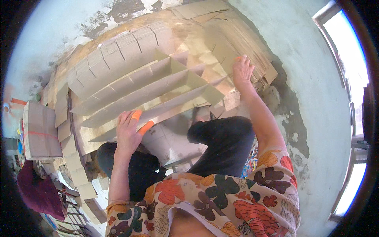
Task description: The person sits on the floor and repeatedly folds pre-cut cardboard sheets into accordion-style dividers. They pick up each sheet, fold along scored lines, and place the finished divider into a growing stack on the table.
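Note:
My left hand (129, 128), with orange covers on thumb and forefinger, grips the nearest long cardboard divider strip (175, 103) at its left part. Several such slotted strips stand on edge in parallel, joined at their right ends with crossing cardboard pieces (179, 67) into a partial grid. Over at the right, my right hand (242, 72) has its fingers bent and drawn together at the stack of flat cardboard sheets (258, 65). An orange cover shows on one of its digits. What those fingers hold, if anything, cannot be made out.
Slotted cardboard strips (118, 55) lean in a row behind the grid. A closed cardboard box (41, 132) with a red band stands at the left, near cardboard pieces (75, 160) and a dark red cloth (37, 189). A peeling wall (316, 98) bounds the right side.

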`<state>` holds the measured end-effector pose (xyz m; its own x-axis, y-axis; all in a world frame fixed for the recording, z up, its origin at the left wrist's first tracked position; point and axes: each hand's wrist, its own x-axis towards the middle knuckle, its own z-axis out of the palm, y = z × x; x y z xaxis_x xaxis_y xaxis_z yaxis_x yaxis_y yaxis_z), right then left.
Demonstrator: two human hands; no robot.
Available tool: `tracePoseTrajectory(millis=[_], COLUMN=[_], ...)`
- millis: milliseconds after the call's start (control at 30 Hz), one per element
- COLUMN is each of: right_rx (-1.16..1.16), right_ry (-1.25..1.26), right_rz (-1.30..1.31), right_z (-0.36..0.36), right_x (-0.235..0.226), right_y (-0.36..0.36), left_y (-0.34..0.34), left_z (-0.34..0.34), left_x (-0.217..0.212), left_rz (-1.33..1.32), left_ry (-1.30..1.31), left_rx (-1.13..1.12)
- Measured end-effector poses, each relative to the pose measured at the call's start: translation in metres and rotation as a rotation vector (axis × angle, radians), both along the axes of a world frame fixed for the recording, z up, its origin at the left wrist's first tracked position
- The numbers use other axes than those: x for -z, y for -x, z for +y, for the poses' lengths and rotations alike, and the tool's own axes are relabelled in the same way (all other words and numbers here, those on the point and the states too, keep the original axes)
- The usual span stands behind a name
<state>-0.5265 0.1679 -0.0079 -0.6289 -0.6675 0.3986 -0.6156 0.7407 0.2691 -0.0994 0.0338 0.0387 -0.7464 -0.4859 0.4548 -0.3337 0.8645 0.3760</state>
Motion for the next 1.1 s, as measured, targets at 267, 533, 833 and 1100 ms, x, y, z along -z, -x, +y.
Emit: tracePoseTrajectory(millis=[267,533,833,1100], right_rx=[-0.177,-0.156,-0.143,-0.063], right_ry=[0.280,0.843,0.727,0.871], right_rz=[-0.044,-0.852,-1.205,-1.186], right_z=[0.024,0.023,0.010,0.018], right_x=[-0.040,-0.179,-0.100,-0.108], right_y=[0.024,-0.013,-0.058,-0.054], left_y=[0.001,0.006,0.006,0.005], left_z=[-0.007,-0.017,-0.021,-0.019], left_x=[0.009,0.026,0.037,0.036], left_rz=[-0.091,0.033,0.050,0.063], left_ry=[-0.024,-0.027,-0.054,-0.012], left_rx=[-0.060,-0.066,-0.076,-0.065])
